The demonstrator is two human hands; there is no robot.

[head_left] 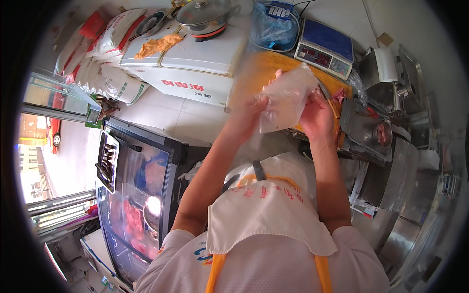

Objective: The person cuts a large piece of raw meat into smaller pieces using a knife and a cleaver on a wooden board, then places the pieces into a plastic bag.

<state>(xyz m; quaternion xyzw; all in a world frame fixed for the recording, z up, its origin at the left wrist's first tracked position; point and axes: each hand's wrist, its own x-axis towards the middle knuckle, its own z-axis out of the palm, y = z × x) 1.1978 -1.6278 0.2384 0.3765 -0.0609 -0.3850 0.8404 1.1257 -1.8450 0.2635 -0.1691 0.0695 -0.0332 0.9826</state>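
The person is holding a clear plastic bag w/ both hands, spreading it btwn them over the near part of the wooden board. The L hand is grasping the bag's L edge, thumb pressing on the film; that hand is blurring a bit, so exact contact is hard to tell. The R hand is grasping the R side, fingers curling round the edge. Can't tell if the bag is containing anything, or which edge is forming its mouth. Pale pink meat is showing just past the bag's far edge, what looks like a knife is lying just R of the bag, and dark red meat is sitting beyond that, w/ a digital scale standing at the far side. For handling the film well, the person should prob. be pinching one layer per hand, rubbing lightly if layers are clinging, and pulling evenly, b/c thin film could be tearing under a hard tug. The R hand should be giving the blade room, & the bag's lower edge should be hanging clear of scraps.
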